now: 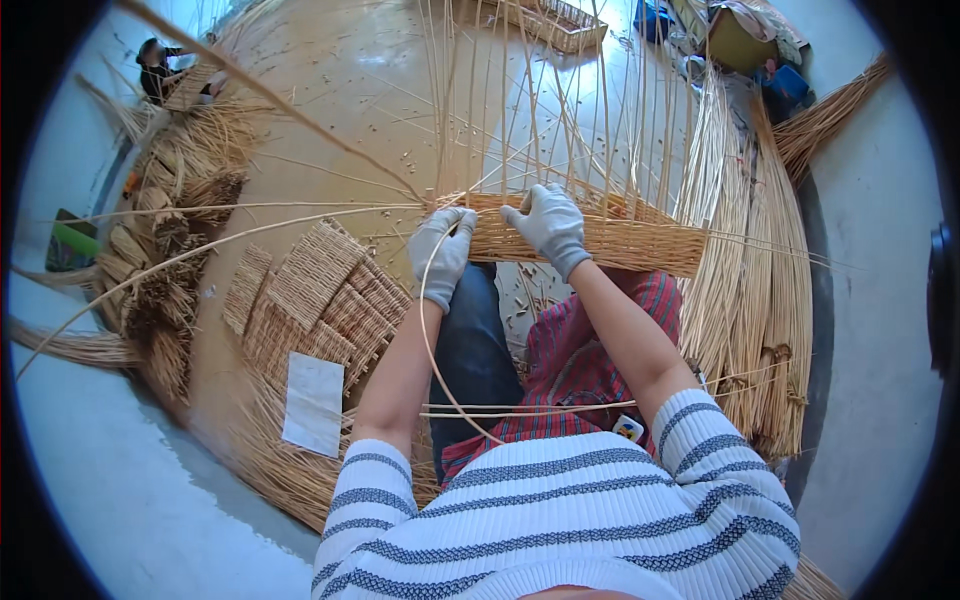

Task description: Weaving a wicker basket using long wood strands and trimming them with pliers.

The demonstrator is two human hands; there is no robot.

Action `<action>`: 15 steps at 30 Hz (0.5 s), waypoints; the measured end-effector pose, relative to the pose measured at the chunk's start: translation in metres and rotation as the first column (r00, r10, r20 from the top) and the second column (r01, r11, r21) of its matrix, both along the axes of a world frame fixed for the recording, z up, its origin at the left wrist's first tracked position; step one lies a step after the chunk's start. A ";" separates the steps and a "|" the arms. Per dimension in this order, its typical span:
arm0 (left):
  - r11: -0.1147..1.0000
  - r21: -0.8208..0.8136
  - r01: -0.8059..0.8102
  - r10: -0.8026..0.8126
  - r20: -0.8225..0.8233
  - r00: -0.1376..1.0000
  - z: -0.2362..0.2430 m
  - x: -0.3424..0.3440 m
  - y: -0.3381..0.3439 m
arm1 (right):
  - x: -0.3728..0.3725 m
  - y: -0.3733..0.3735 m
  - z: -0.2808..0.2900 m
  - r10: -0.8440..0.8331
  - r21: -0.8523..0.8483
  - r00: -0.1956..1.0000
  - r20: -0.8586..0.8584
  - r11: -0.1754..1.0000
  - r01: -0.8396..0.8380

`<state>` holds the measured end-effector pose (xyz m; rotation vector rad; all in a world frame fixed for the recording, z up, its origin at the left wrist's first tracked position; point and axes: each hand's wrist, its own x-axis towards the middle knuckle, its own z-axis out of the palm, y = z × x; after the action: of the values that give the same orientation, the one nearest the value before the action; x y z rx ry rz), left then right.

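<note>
A long, partly woven wicker basket (645, 245) lies across my knees, with tall upright stakes (605, 120) rising from it. My left hand (441, 252), in a pale work glove, is closed round its left corner. My right hand (551, 228), gloved too, is closed over the near wall, the thumb pointing left. A loose wicker strand (424, 325) leaves the weave between my hands, bends past my left hand and hangs down to my lap. Whether my fingertips also pinch this strand is hidden. Long rods stick out from the left corner.
Woven panels (318, 275) are stacked on the floor at left, beside a white sheet (314, 404). Wicker bundles line the left wall (180, 230) and right wall (745, 260). A rectangular wicker tray (565, 28) lies far ahead. Another person (158, 70) sits at the far left.
</note>
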<state>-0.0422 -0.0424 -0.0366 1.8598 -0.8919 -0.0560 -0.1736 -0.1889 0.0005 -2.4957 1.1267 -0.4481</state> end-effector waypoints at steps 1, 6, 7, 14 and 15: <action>0.993 0.106 0.046 -0.061 0.144 0.988 0.020 -0.008 0.003 | -0.001 -0.003 -0.001 -0.015 -0.010 1.000 -0.020 1.000 0.014; 0.948 0.314 0.057 -0.171 0.347 0.922 0.057 -0.055 0.006 | 0.003 -0.002 0.002 -0.018 0.024 1.000 0.008 1.000 0.018; 0.954 0.297 0.034 -0.147 0.370 0.917 0.052 -0.056 0.003 | 0.002 -0.005 0.005 0.033 0.017 0.999 0.021 0.999 -0.033; 0.970 0.241 0.022 -0.113 0.372 0.921 0.008 -0.083 -0.030 | -0.008 -0.044 -0.022 0.296 0.127 0.927 0.230 0.935 -0.330; 0.960 0.277 0.050 -0.141 0.319 0.937 0.013 -0.086 -0.035 | -0.007 -0.047 -0.024 0.277 0.254 0.928 0.249 0.906 -0.339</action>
<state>-0.1281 -0.0776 -0.0234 2.1121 -1.2635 0.0900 -0.1802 -0.2359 -0.0231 -2.2482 0.6443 -0.4046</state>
